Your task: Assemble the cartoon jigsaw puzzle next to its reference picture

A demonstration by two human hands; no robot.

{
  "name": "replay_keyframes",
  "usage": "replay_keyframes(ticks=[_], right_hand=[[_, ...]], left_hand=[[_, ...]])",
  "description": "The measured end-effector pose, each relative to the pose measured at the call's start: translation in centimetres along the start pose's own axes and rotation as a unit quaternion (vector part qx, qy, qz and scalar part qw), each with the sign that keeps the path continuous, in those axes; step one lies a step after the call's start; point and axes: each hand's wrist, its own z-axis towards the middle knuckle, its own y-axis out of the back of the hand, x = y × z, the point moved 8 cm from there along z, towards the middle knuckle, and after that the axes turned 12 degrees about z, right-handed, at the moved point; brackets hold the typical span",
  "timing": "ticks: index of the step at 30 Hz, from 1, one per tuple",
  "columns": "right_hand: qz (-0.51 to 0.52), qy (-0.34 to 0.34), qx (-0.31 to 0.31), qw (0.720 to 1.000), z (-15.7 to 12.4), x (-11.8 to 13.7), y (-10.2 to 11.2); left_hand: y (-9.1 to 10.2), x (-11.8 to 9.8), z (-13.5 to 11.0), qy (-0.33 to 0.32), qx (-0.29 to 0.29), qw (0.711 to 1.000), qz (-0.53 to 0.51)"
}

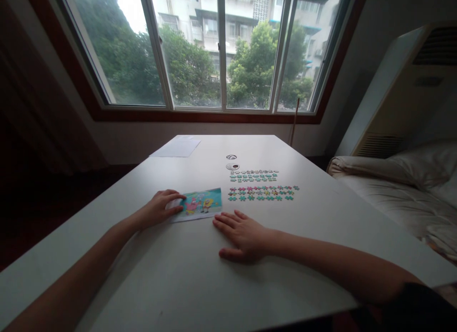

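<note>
Crosswise, a cartoon picture sheet is laid on the white table, its left end touched by the left hand.
Whether it is pinched there cannot be told; the right hand, spread flat, grasping nothing, is placed by the near right corner, closer to the rowed puzzle pieces beyond.

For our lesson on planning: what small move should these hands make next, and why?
Probably the right hand should reach for the nearest puzzle pieces: it lies palm down close by, seemingly holding nothing, while the left hand touches the picture.
</note>
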Motion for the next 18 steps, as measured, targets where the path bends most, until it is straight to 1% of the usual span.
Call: replay_keyframes(ticks=[5,10,14,18], right_hand=[[-0.009,-0.001,-0.012,1.000,-0.02,0.03,0.08],[-0.011,0.002,-0.017,1.000,-0.09,0.08,0.15],[-0.010,-0.005,-0.029,1.000,-0.03,0.16,0.64],[-0.002,-0.007,-0.026,1.000,0.13,0.24,0.72]], left_hand=[[0.09,0.37,0.10,-0.001,0.011,1.000,-0.008],[0.28,0.82,-0.27,0.021,0.016,1.000,0.001],[0.49,0.47,-0.53,0.023,0.019,1.000,0.003],[0.50,0.15,-0.62,0.026,0.027,0.999,0.006]])
